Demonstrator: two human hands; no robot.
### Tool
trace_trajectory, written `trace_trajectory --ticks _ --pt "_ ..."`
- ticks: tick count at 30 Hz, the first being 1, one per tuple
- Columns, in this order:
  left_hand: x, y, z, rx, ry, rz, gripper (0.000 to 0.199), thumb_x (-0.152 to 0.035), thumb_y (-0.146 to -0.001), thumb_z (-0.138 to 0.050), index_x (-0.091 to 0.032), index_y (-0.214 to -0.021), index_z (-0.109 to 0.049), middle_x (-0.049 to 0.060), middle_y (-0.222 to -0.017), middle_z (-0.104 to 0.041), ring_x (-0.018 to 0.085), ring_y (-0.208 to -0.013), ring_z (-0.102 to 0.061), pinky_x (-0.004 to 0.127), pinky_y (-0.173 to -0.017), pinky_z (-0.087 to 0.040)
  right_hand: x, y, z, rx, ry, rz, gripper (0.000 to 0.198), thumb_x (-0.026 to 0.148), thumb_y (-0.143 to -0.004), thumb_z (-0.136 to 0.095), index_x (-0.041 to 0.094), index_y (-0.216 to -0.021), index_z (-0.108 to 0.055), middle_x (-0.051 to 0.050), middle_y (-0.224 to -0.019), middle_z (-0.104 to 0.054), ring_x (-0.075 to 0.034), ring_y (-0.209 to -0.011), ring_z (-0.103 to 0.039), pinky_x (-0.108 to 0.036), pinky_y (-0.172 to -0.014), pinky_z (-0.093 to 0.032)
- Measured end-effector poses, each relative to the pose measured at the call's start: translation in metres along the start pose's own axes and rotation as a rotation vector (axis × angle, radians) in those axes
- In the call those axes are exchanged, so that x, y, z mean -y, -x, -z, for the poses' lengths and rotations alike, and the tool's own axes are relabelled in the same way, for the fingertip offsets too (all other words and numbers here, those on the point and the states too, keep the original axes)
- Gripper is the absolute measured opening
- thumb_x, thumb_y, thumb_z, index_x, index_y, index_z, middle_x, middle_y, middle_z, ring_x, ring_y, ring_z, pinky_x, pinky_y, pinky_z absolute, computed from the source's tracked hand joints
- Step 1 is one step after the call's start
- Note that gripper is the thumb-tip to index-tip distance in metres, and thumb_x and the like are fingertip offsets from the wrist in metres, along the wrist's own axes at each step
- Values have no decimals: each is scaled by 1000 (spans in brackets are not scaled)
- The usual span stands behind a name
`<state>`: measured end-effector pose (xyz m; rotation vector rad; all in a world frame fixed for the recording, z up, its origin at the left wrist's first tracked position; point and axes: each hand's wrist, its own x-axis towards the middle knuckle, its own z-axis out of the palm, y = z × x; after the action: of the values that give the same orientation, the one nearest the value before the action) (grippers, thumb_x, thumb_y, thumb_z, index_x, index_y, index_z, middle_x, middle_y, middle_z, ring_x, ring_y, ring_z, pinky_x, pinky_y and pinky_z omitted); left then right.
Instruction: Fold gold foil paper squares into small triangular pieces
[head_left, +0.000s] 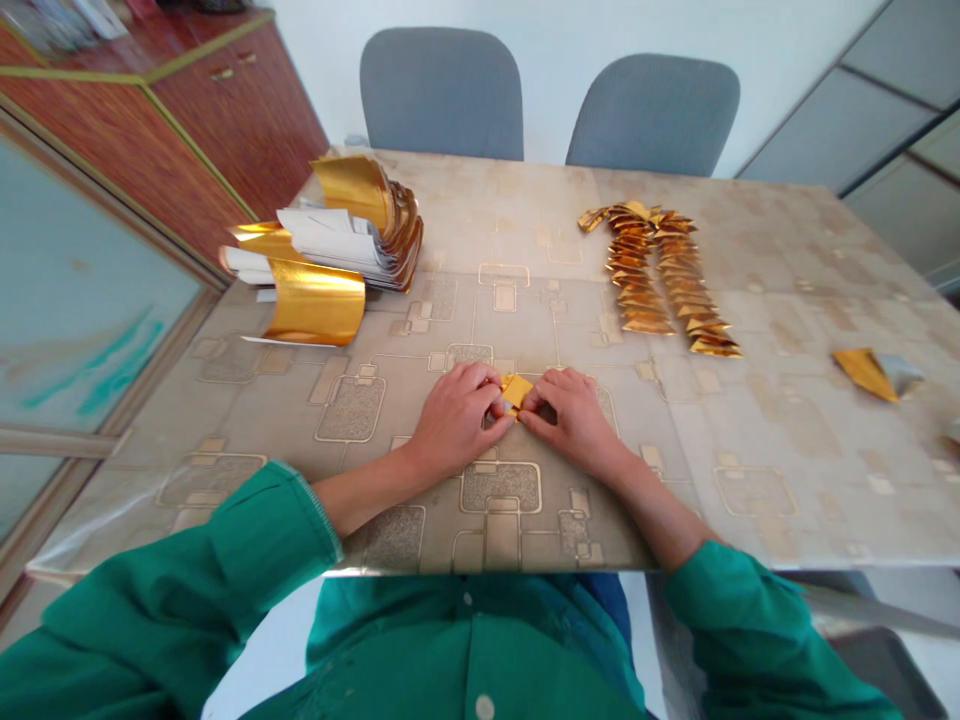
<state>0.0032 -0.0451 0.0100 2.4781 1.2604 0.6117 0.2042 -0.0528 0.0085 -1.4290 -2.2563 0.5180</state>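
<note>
1. While you sit at the bench (pixel 780 420), one small folded gold piece (pixel 517 388) lies at the centre of the frame, between your two hands.
2. Your left hand (pixel 456 415) has its grip drawn nearly together, pinching the piece's left side; your right hand (pixel 574 415) pinches its right side just as narrowly.
3. You have one pile of gold-and-white sheets (pixel 341 282) at upper left, two rows of gold folds (pixel 676 262) at upper right, overlapped too closely to count singly, and one gold-and-silver piece (pixel 866 372) at far right.
4. Two grey chairs (pixel 441 95) face you along the top.
</note>
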Motion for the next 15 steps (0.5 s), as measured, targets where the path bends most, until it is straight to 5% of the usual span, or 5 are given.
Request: trace_trajectory --ticks 15 --pt "3 0 2 25 11 -21 10 -25 -85 -69 -19 -84 -61 5 -107 -60 23 -100 -53 37 -87 -44 -7 2 0 22 -5 -11 4 24 -90 -61 23 -87 -59 -2 -88 -60 -22 -90 -50 -33 -79 -29"
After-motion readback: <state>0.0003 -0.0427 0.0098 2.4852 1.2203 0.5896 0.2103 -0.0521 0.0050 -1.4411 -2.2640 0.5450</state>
